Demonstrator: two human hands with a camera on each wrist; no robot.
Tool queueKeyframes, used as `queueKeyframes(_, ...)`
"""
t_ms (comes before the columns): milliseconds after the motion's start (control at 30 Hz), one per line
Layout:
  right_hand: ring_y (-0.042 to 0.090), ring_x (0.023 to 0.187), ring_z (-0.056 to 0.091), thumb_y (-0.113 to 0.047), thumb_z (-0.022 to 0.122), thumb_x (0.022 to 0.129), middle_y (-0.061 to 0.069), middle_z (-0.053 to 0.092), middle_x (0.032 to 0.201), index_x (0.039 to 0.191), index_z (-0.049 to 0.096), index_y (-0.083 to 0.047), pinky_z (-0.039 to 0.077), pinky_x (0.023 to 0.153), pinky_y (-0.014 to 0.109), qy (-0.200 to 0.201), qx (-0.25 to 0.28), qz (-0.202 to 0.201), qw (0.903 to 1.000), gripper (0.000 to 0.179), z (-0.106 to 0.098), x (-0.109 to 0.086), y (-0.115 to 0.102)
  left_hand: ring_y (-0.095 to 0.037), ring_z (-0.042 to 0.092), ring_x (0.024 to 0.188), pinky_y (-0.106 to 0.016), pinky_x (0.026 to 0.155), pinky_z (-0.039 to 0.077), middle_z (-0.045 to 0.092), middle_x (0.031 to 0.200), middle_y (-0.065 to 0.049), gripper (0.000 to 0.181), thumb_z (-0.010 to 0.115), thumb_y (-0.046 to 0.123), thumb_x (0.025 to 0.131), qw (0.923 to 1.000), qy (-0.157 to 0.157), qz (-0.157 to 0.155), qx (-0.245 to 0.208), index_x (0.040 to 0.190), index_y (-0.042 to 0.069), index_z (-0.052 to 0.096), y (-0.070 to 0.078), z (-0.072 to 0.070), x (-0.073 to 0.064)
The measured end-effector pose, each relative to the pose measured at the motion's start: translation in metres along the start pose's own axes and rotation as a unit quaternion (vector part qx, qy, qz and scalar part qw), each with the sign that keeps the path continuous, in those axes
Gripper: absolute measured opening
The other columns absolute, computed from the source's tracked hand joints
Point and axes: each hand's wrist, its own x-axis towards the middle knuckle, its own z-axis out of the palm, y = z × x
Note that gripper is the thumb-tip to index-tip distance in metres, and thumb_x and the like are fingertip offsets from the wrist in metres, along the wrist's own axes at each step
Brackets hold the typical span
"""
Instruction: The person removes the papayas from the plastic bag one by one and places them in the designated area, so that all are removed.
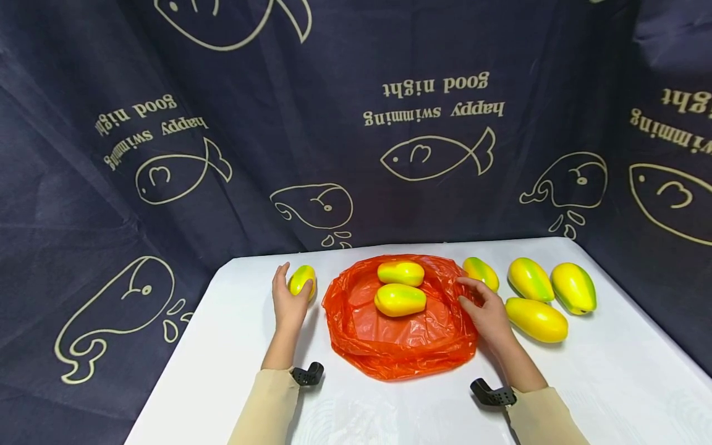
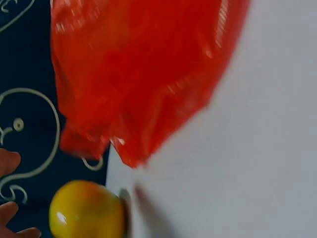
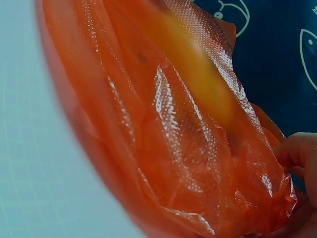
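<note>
A red plastic bag [image 1: 384, 364] lies spread open at the middle of the table, with two yellow papayas [image 1: 400, 301] inside it. My right hand [image 1: 489, 315] pinches the bag's right edge; in the right wrist view, the thumb and a finger [image 3: 297, 148] hold the bunched plastic. To the left of the bag stands a single yellow-green papaya [image 1: 302, 281]. My left hand [image 1: 290, 304] reaches around it with fingers spread and thumb apart from them. In the left wrist view, a gap shows between the fingertips [image 2: 7, 213] and this papaya [image 2: 86, 210].
Right of the bag, beyond my right hand, lie several more papayas [image 1: 536, 319] close together. A white cloth covers the table [image 1: 356, 414]. Dark blue curtain [image 1: 334, 123] with fish drawings hangs behind and at both sides.
</note>
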Motion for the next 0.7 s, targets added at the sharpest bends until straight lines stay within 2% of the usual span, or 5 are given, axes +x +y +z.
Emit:
queueKeyframes(167,0.032,0.136,0.043,-0.01,0.053,0.1,0.015,0.047,0.151,0.144,0.051,-0.013,0.042,0.115,0.051,0.001,0.001,-0.002,1.0,0.044,-0.001,0.0,0.001,-0.038,0.022,0.151,-0.061,0.123,0.023,0.024,0.163,-0.016,0.065,0.068,0.015,0.089,0.9992,-0.016,0.035,0.012,0.149,0.011,0.042,0.017,0.006,-0.003)
queueKeyframes(400,0.03,0.133,0.046,-0.014,0.054,0.101,0.014,0.049,0.148,0.144,0.051,-0.016,0.045,0.099,0.016,0.0,-0.015,0.006,0.9999,0.043,-0.001,0.0,0.0,-0.032,0.024,0.152,-0.059,0.123,0.024,0.027,0.164,-0.009,0.066,0.067,0.02,0.092,0.9949,-0.073,0.065,0.025,0.152,0.016,0.039,0.031,0.014,-0.008)
queueKeyframes(467,0.03,0.132,0.045,-0.014,0.054,0.101,0.014,0.049,0.148,0.144,0.052,-0.016,0.046,0.101,0.02,0.0,-0.014,0.005,0.9999,0.043,-0.001,0.0,-0.001,-0.03,0.026,0.151,-0.056,0.124,0.025,0.03,0.163,-0.009,0.068,0.068,0.02,0.091,0.9938,-0.079,0.076,0.016,0.152,0.016,0.038,0.035,0.018,-0.01)
queueKeyframes(600,0.031,0.133,0.045,-0.013,0.053,0.101,0.014,0.048,0.149,0.144,0.051,-0.015,0.045,0.111,0.043,0.002,-0.013,0.006,0.9999,0.043,-0.001,0.0,-0.001,-0.03,0.031,0.15,-0.054,0.123,0.029,0.035,0.16,-0.009,0.068,0.069,0.019,0.091,0.9901,-0.098,0.099,0.014,0.153,0.017,0.038,0.042,0.027,-0.015)
queueKeyframes(700,0.032,0.134,0.044,-0.012,0.053,0.101,0.015,0.047,0.15,0.144,0.051,-0.014,0.043,0.113,0.052,0.002,-0.009,0.008,0.9999,0.043,0.0,0.0,-0.001,-0.03,0.035,0.148,-0.054,0.121,0.032,0.039,0.158,-0.008,0.067,0.069,0.02,0.092,0.9872,-0.124,0.099,0.015,0.152,0.019,0.04,0.045,0.035,-0.02)
